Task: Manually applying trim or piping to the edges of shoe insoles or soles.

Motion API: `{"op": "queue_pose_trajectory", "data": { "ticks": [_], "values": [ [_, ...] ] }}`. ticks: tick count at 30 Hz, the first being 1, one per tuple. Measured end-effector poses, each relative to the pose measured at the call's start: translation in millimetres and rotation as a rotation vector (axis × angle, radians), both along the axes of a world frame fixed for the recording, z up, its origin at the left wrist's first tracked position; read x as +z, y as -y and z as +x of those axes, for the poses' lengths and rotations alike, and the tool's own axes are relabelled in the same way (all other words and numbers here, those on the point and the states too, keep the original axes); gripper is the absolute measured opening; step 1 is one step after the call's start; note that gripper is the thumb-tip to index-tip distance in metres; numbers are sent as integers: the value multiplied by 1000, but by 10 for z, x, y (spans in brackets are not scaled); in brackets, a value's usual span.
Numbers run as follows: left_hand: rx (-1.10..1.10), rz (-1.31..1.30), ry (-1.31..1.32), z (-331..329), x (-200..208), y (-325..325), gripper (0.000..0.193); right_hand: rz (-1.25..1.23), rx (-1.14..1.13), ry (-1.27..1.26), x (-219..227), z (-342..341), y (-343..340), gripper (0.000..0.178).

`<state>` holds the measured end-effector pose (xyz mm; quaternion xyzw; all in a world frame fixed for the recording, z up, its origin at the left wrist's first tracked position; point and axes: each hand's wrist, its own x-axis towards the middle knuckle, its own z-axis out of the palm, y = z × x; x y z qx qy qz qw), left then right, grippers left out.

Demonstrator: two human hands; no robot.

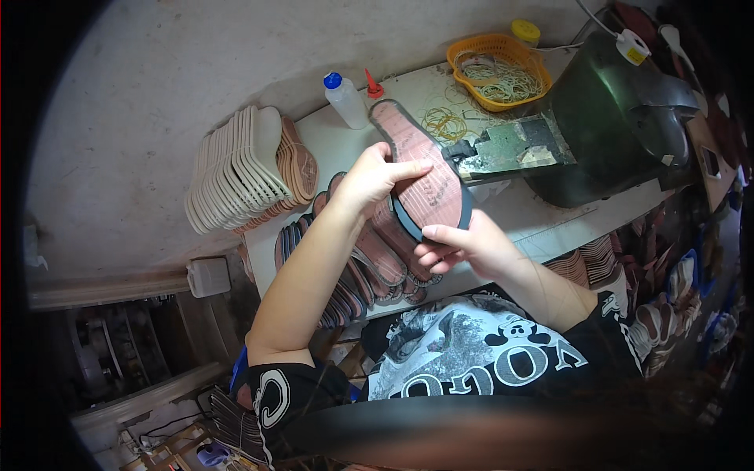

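The insole point(437, 187) is pinched at its left edge between thumb and fingers of the left hand point(379, 174), and at its broad near end by the right hand point(475, 245). Its long axis is slanted, narrow end pointed far-left, right edge set just beside the machine arm point(506, 151).

A footwear workshop: a bulky dark-green machine point(605, 118) stands at the right of a scuffed white table point(538, 224), cream foot-shaped insoles point(232, 169) stack at left, pink dark-edged insoles point(382, 259) lie near, and a long pink insole point(441, 206) is held between.
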<state>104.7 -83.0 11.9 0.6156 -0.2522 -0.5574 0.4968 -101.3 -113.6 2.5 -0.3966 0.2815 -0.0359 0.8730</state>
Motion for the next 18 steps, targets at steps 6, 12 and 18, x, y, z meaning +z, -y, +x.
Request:
{"op": "queue_pose_trajectory", "data": {
  "ticks": [6,12,18],
  "values": [
    [-59,-8,390,65,227,190,83,60,-215,106,-146,100,-6,29],
    [-732,14,424,582,130,652,67,93,-290,113,-108,234,39,28],
    [-856,-23,627,698,269,749,41,88,-316,65,8,276,87,39]
  ]
}}
